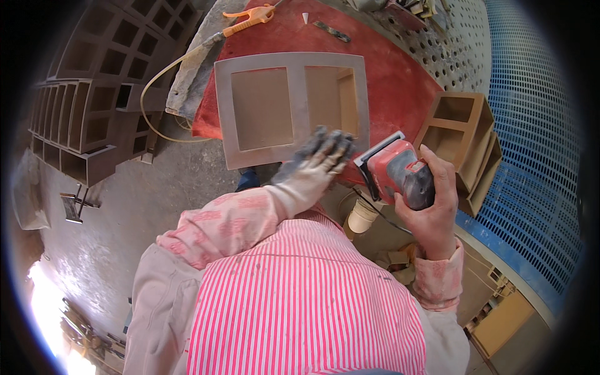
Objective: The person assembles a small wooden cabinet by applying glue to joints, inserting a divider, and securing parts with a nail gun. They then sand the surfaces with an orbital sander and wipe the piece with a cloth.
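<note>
Left hand (322,153), in a dusty grey work glove, lies flat with fingers spread on the lower right corner of a two-compartment wooden box frame (290,106), pressing it, not clenched around anything. Frame lies face-up on a red bench (400,81), its near edge hanging past the bench edge toward the person. Right hand (431,200), bare, is clenched around a red and grey palm sander (397,172), held just right of the frame, sanding pad turned toward the left hand and near its fingertips; contact with the frame cannot be told. Sander's cord drops below it.

Orange air blow gun (250,17) with a pale hose (156,81) sits at the bench's far left corner. Two more brown box frames (462,134) stand stacked right of the bench, against a blue mesh panel (537,156). Stacks of dark compartment frames (94,81) are on the floor to the left. Person wears a pink-striped apron (300,300).
</note>
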### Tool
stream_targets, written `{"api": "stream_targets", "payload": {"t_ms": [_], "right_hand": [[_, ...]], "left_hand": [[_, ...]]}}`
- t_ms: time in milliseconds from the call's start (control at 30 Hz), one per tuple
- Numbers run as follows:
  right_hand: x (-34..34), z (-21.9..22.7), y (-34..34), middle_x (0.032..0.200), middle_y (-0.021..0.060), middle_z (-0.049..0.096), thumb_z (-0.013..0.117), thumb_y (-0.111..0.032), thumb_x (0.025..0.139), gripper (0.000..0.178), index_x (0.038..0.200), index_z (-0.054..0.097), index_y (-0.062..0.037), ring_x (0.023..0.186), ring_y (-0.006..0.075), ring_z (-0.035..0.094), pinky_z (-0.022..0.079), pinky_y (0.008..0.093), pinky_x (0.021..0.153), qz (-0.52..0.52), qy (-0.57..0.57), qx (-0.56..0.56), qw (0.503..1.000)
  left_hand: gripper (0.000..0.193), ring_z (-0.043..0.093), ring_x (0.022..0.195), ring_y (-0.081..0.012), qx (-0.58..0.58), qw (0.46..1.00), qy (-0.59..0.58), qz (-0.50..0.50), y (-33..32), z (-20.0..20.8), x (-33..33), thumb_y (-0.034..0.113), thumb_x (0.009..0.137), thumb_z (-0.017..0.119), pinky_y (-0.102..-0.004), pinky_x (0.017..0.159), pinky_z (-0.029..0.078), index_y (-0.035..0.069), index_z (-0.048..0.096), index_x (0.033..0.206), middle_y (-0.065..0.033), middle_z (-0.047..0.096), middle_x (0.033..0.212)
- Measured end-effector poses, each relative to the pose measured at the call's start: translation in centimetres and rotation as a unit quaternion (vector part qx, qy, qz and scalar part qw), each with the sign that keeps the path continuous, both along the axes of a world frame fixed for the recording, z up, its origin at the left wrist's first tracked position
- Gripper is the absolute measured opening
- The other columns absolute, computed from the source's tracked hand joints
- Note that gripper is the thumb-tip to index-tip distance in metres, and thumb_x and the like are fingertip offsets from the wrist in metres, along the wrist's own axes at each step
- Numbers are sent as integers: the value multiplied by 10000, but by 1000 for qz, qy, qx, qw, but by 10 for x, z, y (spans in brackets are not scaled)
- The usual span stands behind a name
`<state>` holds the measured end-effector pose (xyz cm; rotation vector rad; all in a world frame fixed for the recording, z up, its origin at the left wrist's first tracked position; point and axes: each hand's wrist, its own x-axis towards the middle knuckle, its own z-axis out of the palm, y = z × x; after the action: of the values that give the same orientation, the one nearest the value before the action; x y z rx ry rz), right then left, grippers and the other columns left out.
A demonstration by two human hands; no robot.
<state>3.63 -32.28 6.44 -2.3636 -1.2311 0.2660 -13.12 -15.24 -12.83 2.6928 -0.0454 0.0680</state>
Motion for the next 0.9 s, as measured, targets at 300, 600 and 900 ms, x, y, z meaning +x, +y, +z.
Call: {"api": "stream_targets", "payload": {"t_ms": [300, 600, 900], "right_hand": [[-6, -15, -8, 1247, 126, 632, 823, 25, 685, 821, 1469, 639, -136, 1104, 306, 690, 587, 412, 943, -50, 22, 28, 998], [-16, -23, 45, 1220, 110, 666, 857, -86, 741, 655, 1367, 688, -185, 1045, 335, 689, 609, 437, 862, 161, 0, -13, 987], [-36, -23, 106, 1264, 37, 639, 885, -131, 721, 698, 1371, 680, -278, 1063, 309, 670, 629, 405, 821, 357, 46, -51, 932]], "left_hand": [[874, 225, 1642, -424, 98, 976, 24, 194, 85, 24, -108, 324, 917, 780, -591, 1335, 181, 155, 401, 1686, -172, 291, 1768], [833, 235, 1621, -476, -26, 972, -21, 233, 89, 11, -97, 192, 759, 881, -590, 1281, 299, 191, 576, 1534, -192, 304, 1748], [849, 200, 1632, -485, -66, 970, -40, 229, 89, -4, -101, 163, 766, 848, -603, 1268, 316, 201, 550, 1560, -196, 266, 1761]]}}
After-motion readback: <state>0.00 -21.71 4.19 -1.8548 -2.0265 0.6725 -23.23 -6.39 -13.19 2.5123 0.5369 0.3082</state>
